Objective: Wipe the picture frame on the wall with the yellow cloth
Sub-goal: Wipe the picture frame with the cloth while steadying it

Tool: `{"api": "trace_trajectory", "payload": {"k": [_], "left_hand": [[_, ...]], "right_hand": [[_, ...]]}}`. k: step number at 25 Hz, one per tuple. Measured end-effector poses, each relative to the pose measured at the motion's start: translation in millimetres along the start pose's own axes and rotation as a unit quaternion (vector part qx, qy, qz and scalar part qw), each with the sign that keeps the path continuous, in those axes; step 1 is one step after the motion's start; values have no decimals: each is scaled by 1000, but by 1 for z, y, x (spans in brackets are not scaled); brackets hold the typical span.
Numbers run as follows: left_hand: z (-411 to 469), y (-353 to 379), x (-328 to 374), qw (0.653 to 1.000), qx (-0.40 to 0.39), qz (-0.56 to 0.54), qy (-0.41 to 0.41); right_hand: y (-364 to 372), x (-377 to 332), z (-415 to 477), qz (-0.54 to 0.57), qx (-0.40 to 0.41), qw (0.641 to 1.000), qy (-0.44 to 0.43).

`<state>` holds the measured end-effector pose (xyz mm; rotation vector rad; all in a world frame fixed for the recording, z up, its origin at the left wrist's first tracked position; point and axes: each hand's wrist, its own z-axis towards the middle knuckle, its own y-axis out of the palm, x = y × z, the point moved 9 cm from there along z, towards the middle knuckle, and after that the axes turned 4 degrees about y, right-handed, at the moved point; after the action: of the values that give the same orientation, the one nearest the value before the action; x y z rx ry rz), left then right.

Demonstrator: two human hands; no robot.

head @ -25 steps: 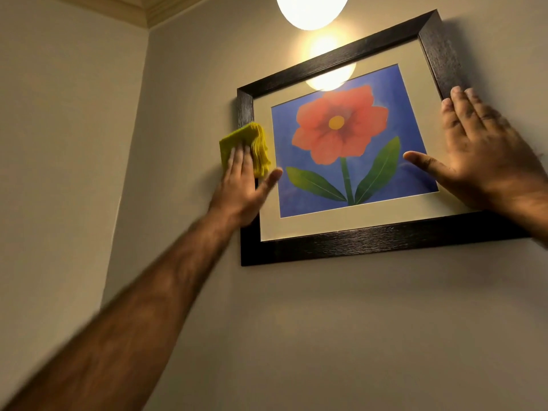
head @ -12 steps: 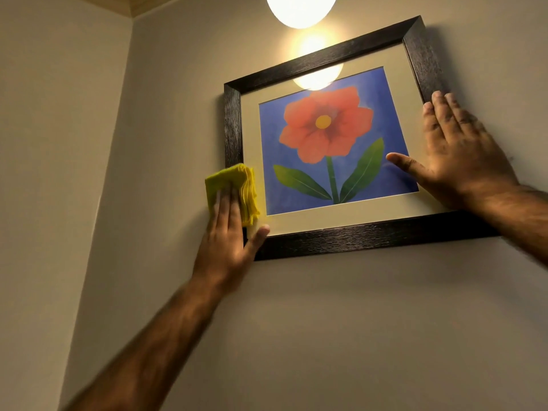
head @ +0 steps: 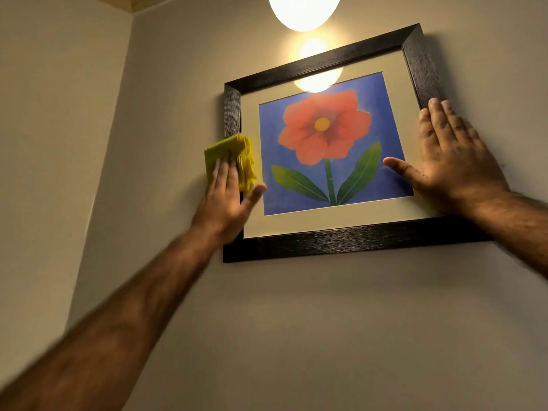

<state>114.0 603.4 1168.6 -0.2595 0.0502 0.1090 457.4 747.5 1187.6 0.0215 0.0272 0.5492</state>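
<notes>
A dark wooden picture frame [head: 341, 243] hangs on the beige wall, holding a print of a red flower on blue with a cream mat. My left hand [head: 226, 203] presses a folded yellow cloth [head: 234, 157] flat against the frame's left rail, around mid-height. My right hand [head: 453, 161] lies flat with fingers spread on the frame's right side, its thumb on the glass over the print. The right rail's lower half is hidden under that hand.
A glowing round lamp [head: 304, 10] hangs just above the frame and reflects in the glass. The room corner [head: 118, 114] runs down at the left, with bare wall below the frame.
My left hand slid the cloth down the left rail toward the bottom corner, then back up to mid-height. My right hand stays flat on the right side.
</notes>
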Motion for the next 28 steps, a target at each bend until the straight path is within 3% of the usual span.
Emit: {"api": "trace_trajectory", "payload": {"k": [7, 10, 15, 21, 25, 28], "left_hand": [[111, -25, -9, 1000, 4, 17, -26], [87, -18, -3, 999, 21, 11, -25], [-23, 8, 4, 1000, 24, 13, 4], [-141, 42, 4, 999, -29, 17, 10], [-127, 37, 0, 1000, -19, 17, 15], [-66, 19, 0, 999, 9, 31, 24]], "right_hand": [[-1, 1, 0, -5, 6, 1000, 5], [-1, 2, 0, -4, 9, 1000, 7], [-2, 1, 0, 0, 11, 1000, 5], [-1, 1, 0, 5, 10, 1000, 6], [-1, 1, -1, 7, 11, 1000, 6], [-1, 2, -1, 6, 14, 1000, 7]]}}
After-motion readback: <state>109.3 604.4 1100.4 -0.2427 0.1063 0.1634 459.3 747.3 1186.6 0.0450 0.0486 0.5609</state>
